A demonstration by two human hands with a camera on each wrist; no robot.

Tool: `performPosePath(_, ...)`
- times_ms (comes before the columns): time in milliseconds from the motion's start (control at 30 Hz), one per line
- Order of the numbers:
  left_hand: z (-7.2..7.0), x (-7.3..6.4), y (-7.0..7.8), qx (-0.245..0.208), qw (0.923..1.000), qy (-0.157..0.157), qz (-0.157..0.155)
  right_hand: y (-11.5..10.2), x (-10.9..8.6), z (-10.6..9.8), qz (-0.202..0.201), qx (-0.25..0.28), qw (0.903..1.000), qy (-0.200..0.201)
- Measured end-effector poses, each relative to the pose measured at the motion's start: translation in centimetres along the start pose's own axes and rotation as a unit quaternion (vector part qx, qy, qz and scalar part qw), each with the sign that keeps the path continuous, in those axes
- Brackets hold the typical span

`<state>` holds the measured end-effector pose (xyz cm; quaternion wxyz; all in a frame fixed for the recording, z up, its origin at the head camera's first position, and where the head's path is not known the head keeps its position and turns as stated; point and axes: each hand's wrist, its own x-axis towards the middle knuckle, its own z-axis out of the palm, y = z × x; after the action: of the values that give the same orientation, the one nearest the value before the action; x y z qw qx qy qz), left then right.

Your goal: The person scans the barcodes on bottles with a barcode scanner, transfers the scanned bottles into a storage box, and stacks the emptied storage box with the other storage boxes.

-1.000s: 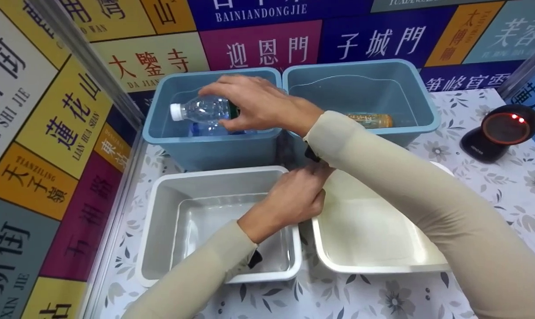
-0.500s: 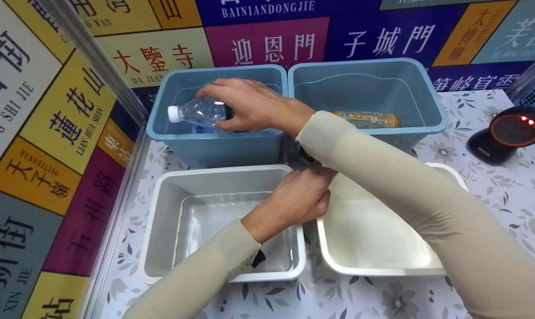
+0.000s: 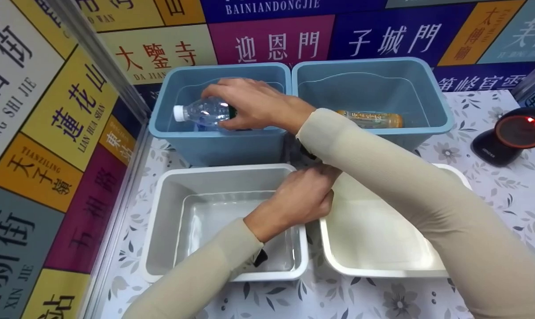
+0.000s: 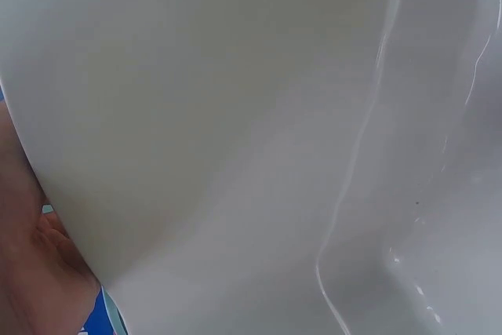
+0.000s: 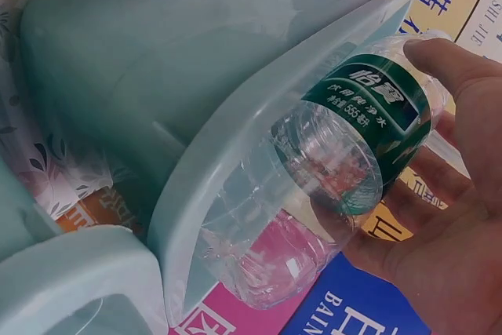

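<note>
A clear plastic water bottle (image 3: 205, 111) with a white cap and green label lies sideways in my right hand (image 3: 255, 105), over the left blue bin (image 3: 225, 144). In the right wrist view, thumb and fingers curl round the bottle (image 5: 357, 115) at its label, beside the bin's rim. Something blue shows beneath it, too covered to identify. My left hand (image 3: 296, 195) has its fingers curled, above the gap between two white tubs and under the right forearm; its fingertips are partly hidden and no object shows in it. The left wrist view catches that hand (image 4: 35, 280) only at the edge.
A left white tub (image 3: 223, 166) and a right white tub (image 3: 387, 270) stand in front. The right blue bin (image 3: 360, 66) contains an orange-labelled bottle (image 3: 376, 119). A black scanner-like device (image 3: 509, 137) with red lights stands at right. Printed panels border the table (image 3: 400, 294).
The whole scene has shifted slightly to the right in the head view. Both hands keep nearly the same pose, and the bottle stays in the right hand.
</note>
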<state>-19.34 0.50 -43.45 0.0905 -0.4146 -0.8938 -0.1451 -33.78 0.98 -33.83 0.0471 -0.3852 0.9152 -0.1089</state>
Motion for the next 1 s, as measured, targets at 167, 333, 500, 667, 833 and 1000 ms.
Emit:
performPosePath(167, 0.0, -0.1, 0.0, 0.009, 1.0000, 0.001, 0.002, 0.1, 0.3, 0.5, -0.008, 0.000, 0.9997, -0.022)
performPosePath(333, -0.1, -0.1, 0.1, 0.008, 0.9999, -0.006, 0.002, 0.3, 0.6, 0.9, -0.010, 0.007, 0.9996, -0.025)
performPosePath(500, 0.0, -0.1, 0.0, 0.014, 0.9999, -0.004, 0.005, 0.6, 1.0, 1.0, 0.002, 0.011, 0.9997, -0.020)
performPosePath(667, -0.2, -0.2, -0.1, 0.017, 0.9998, -0.001, 0.005, 0.8, 1.5, 1.2, 0.008, 0.007, 0.9996, -0.026)
performPosePath(833, -0.2, -0.2, 0.0, 0.019, 0.9998, 0.002, 0.007, 1.4, 1.8, 1.7, 0.014, 0.015, 0.9991, -0.037)
performPosePath(1000, -0.2, -0.2, 0.1, 0.029, 0.9995, 0.003, 0.013, 1.8, 2.1, 1.9, 0.017, 0.021, 0.9988, -0.040)
